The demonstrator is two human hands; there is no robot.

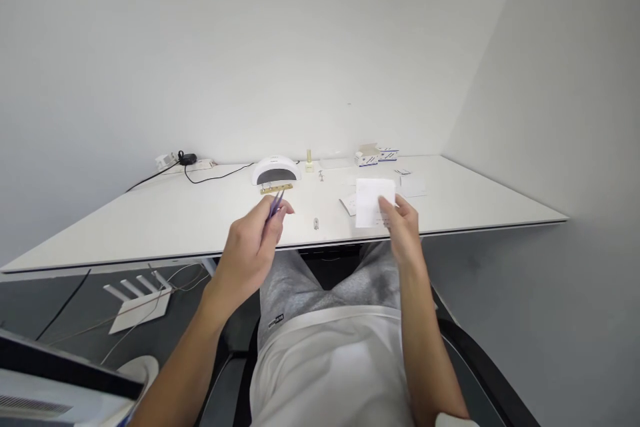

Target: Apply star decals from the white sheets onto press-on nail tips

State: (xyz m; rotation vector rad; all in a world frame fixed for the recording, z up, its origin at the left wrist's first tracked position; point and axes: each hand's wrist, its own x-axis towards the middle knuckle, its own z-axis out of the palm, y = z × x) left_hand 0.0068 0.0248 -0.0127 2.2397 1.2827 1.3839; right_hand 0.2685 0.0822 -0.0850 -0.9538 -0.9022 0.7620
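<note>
My left hand [253, 233] is closed around a pair of blue-purple tweezers [277, 203], their tips pointing up and away from me. In my right hand [404, 227], thumb on top, is a white sheet of paper [369, 203] with small print near its lower edge. Behind that sheet, another folded paper [349, 204] lies on the table. Between my hands a small silvery piece [316, 223] rests near the table's front edge; its kind is too small to tell. A gold-coloured bar [277, 189] with small pieces on it sits beyond my left hand.
At the back of the white table [150, 220] stand a white arched lamp [277, 169], a small bottle [309, 161] and cardboard boxes [367, 155]. A black adapter [187, 159] with its cable lies at left. Below the table is a white router [143, 310].
</note>
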